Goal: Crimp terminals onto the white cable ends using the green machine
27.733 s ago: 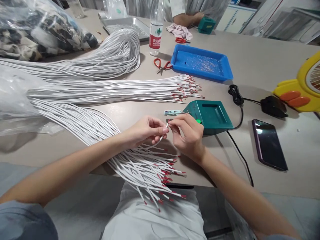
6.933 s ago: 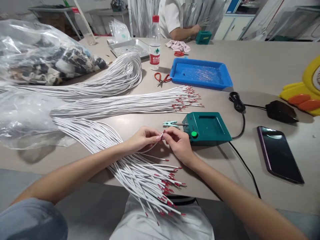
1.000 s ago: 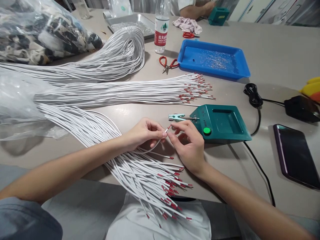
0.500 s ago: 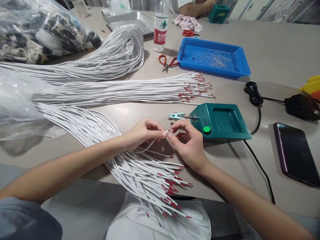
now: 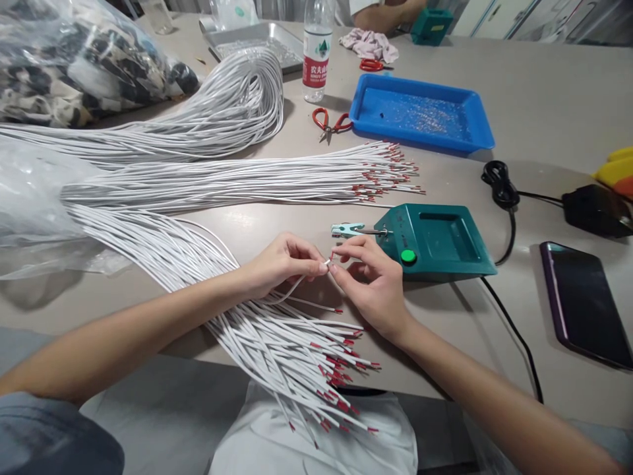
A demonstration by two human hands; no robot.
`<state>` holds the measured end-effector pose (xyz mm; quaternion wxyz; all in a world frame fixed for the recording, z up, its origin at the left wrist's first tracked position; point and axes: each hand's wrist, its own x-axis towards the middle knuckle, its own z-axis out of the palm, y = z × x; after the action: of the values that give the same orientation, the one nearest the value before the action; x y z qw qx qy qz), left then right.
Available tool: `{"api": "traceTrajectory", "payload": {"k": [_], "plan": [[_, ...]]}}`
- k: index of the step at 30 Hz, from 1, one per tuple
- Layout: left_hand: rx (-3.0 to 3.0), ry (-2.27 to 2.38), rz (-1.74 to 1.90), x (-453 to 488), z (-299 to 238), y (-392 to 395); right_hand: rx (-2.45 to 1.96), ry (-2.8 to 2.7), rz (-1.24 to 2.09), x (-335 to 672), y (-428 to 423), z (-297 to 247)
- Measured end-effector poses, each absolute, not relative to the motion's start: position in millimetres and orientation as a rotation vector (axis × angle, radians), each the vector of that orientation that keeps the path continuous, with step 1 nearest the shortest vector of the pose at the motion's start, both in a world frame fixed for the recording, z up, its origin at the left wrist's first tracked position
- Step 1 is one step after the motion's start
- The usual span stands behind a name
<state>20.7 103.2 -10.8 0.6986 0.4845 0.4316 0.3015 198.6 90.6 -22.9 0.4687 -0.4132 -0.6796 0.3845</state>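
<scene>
My left hand (image 5: 289, 265) pinches a white cable (image 5: 297, 286) just behind its stripped end, between thumb and forefinger. Facing it, my right hand (image 5: 374, 280) has thumb and fingertips closed in at the thin red inner wire (image 5: 332, 255) sticking out of that end. Below my wrists spreads a bundle of white cables (image 5: 277, 343) with red wire tips, some hanging over the table edge. Just right of my hands stands a green device (image 5: 445, 241) with a green button and a small clip (image 5: 349, 229) on its left side. Any second inner wire is hidden by my fingers.
A second cable bundle (image 5: 237, 179) and a looped one (image 5: 247, 99) lie beyond. Farther back are red-handled scissors (image 5: 329, 125), a blue tray (image 5: 420, 115) with scraps, and a bottle (image 5: 316, 59). A phone (image 5: 583, 303) and black adapter (image 5: 598, 210) sit right. Another person's arm (image 5: 390, 16) shows behind.
The red wire at the cable's end now points up more, and my right fingertips have shifted slightly around it. My left hand keeps its pinch on the cable.
</scene>
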Motion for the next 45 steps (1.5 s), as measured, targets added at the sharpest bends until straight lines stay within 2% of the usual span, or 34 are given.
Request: {"api": "traceTrajectory", "payload": {"k": [11,15,20,23,33,40,45], "plan": [[1.006,0.909,0.676,20.7,-11.4,103.7,-1.029,-1.714,0.624,197.9,87.5,-28.2],[1.022,0.91,0.684,20.0,-12.8,103.2,-1.053,-1.696,0.702,197.7,86.5,-26.1],[1.064,0.946,0.677,21.3,-8.4,102.8,-1.081,-1.543,1.08,198.1,88.0,-24.7],[1.066,0.957,0.656,23.2,-5.0,102.5,-1.075,-1.519,1.177,197.9,89.7,-24.6],[1.011,0.905,0.695,21.5,-9.4,102.9,-1.019,-1.684,1.11,198.6,87.8,-22.3],[0.987,0.895,0.69,21.6,-6.8,104.5,-1.104,-1.544,1.104,199.3,87.5,-24.3],[0.933,0.859,0.669,20.8,-6.3,104.0,-0.992,-1.638,1.005,200.6,86.7,-28.0]]}}
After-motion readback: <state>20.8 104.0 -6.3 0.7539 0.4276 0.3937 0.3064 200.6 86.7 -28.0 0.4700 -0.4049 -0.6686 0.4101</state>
